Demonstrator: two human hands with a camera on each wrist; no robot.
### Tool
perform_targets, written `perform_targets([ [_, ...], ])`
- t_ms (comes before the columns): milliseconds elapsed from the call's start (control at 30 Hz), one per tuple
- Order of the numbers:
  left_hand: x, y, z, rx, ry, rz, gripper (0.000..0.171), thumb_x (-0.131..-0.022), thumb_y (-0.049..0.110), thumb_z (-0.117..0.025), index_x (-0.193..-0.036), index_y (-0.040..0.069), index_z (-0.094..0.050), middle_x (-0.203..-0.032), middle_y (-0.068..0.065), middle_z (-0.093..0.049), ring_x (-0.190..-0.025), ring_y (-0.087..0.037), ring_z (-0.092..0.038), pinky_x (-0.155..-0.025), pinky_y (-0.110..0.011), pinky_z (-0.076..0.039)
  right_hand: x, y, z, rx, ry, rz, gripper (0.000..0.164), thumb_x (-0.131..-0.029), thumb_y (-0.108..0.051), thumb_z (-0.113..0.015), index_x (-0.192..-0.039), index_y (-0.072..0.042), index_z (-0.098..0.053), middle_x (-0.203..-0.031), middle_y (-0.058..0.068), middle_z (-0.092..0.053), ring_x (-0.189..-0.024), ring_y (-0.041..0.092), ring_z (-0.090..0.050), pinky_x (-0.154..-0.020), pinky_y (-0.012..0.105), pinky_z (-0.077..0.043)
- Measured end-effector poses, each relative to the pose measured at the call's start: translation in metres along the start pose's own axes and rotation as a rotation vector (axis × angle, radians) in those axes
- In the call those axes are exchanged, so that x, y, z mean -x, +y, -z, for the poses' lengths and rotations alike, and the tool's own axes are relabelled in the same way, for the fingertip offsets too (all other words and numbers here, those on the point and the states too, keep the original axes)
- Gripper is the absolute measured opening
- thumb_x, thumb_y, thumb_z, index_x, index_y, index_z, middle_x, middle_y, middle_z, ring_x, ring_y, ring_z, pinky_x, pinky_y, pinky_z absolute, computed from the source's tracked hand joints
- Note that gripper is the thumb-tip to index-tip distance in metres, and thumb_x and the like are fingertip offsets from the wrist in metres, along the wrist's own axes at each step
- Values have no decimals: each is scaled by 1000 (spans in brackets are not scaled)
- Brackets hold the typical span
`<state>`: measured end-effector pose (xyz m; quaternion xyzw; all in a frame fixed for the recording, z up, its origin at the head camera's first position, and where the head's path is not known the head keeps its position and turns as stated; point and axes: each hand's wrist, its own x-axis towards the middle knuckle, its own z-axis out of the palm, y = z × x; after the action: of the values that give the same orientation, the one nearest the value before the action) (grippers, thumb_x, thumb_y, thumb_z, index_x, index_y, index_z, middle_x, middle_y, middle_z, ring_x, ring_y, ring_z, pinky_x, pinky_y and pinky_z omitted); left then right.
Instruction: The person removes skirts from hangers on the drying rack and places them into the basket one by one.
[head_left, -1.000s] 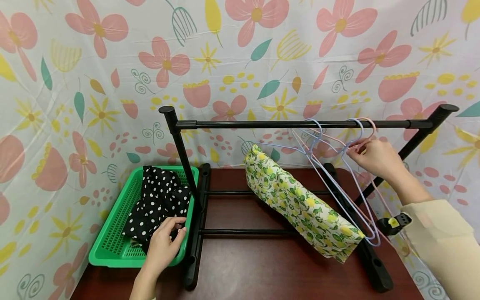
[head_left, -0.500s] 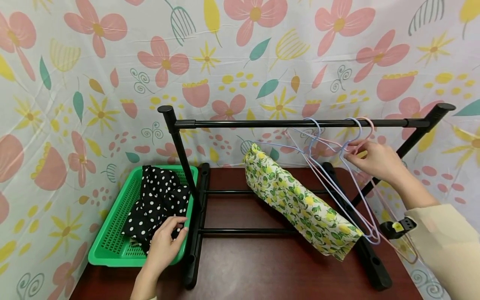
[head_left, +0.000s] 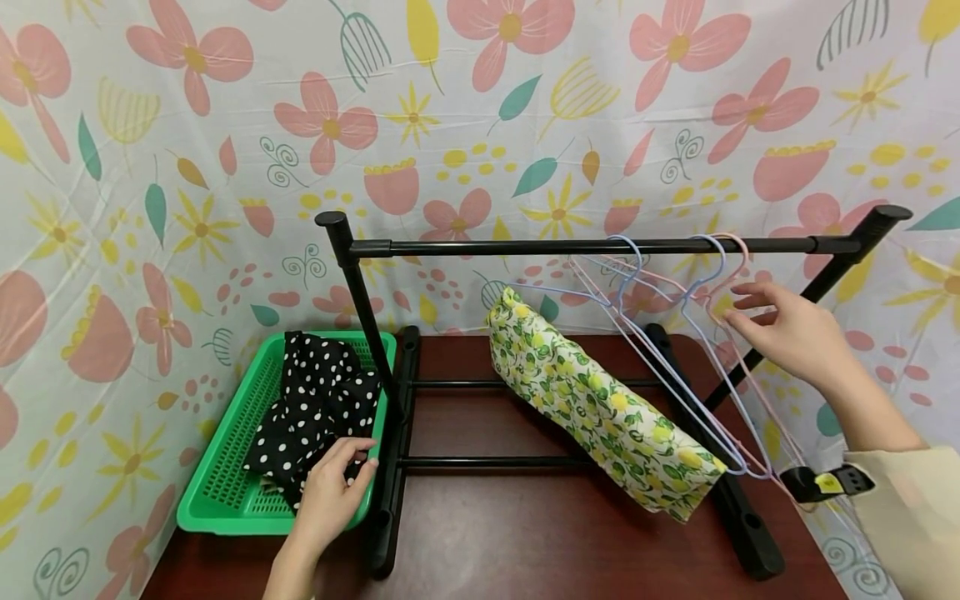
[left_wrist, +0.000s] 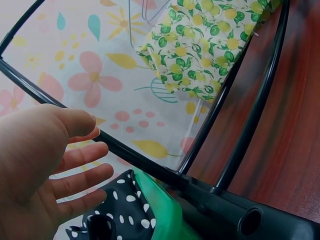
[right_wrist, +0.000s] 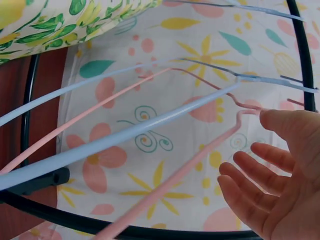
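My right hand (head_left: pixel 795 333) is just right of a pink hanger (head_left: pixel 742 248) on the rack's top bar, its fingers loose and holding nothing. In the right wrist view the thumb tip overlaps the neck of that pink hanger (right_wrist: pixel 210 145). Beside it hang a blue hanger (head_left: pixel 722 258) and, further left, another blue hanger (head_left: pixel 637 258) bearing a lemon-print cloth (head_left: pixel 600 400) that droops down to the right. Over the near right corner of the green basket (head_left: pixel 225 467), my left hand (head_left: pixel 330 492) hovers with relaxed fingers beside a black polka-dot cloth (head_left: pixel 315 408).
The black garment rack (head_left: pixel 487 248) stands on a dark red-brown table (head_left: pixel 510 542), with two low crossbars (head_left: pixel 487 462) between its feet. Its left upright is close against the basket. A flower-print curtain (head_left: pixel 450 108) closes off the back and sides.
My right hand has let go of the pink hanger and moved a little right and down. The hangers have swung slightly. My left hand has stayed nearly still.
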<state>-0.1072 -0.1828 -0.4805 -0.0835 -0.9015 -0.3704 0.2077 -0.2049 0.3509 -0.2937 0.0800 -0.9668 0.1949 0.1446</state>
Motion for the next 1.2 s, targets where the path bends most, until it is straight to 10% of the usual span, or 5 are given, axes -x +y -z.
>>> perform_targets([
  [200, 3, -2, -1, -28, 13, -2, 24, -79, 9, -72, -100, 17, -66, -99, 5, -63, -84, -16, -61, -57, -24, -46, 12, 5, 2, -16, 86, -11, 32, -90, -27, -59, -111, -4, -60, -101, 24, -64, -65, -28, -35, -48, 22, -39],
  [467, 8, -6, -1, -25, 46, -27, 26, -77, 6, -73, -101, 14, -68, -96, 3, -64, -80, -12, -59, -63, -29, -47, 22, -2, 5, -37, 167, 5, 24, -89, -24, -59, -107, -9, -65, -80, -16, -61, -64, -27, -37, -48, 14, -34],
  [700, 10, -8, 0, -47, 52, -18, 24, -78, 7, -72, -100, 14, -67, -92, 2, -64, -79, -14, -59, -67, -36, -49, 25, -22, 7, -30, 168, 38, 24, -91, -24, -57, -107, -8, -66, -83, 18, -67, -56, -15, -41, -42, 22, -33],
  [1200, 13, -8, 0, -25, 41, 6, 25, -78, 5, -72, -101, 12, -67, -94, -1, -64, -82, -16, -61, -71, -37, -52, 15, -58, -1, -55, 162, 144, 21, -90, -22, -59, -107, -15, -69, -92, 12, -69, -66, -20, -45, -41, 22, -36],
])
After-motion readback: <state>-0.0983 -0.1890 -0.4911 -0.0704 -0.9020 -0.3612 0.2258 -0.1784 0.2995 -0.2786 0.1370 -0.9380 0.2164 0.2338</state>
